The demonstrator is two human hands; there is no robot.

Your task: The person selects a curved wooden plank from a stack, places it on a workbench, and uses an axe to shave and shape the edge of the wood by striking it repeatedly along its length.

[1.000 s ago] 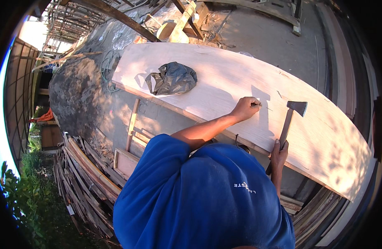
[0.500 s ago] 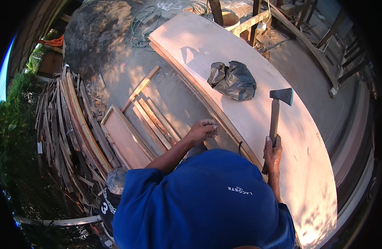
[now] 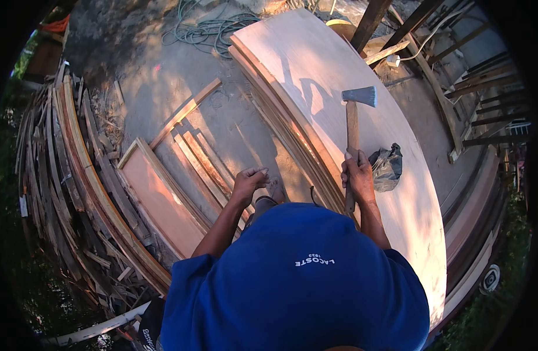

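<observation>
My right hand (image 3: 359, 175) is wrapped round the wooden handle of a hatchet (image 3: 353, 128), its metal head pointing away from me and its blade edge to the right. The hatchet is held over a stack of plywood sheets (image 3: 406, 234) that reaches from far centre to near right. Just right of that hand, a crumpled black plastic bag (image 3: 387, 168) lies on the top sheet, partly hidden by the hand. My left hand (image 3: 249, 182) is closed with fingers curled together, left of the stack. Whatever its fingers may pinch is too small to make out.
Loose wooden strips (image 3: 206, 161) and a framed panel (image 3: 155, 190) lie on the ground to the left. Beyond them is a heap of old boards (image 3: 70, 175). A coiled green hose (image 3: 207, 32) lies at the far end; timber posts (image 3: 371, 26) stand at far right.
The hatchet and my right hand have shifted left and away from me. The black bag sits nearer, now beside that hand. My left hand has moved left, and the view has turned.
</observation>
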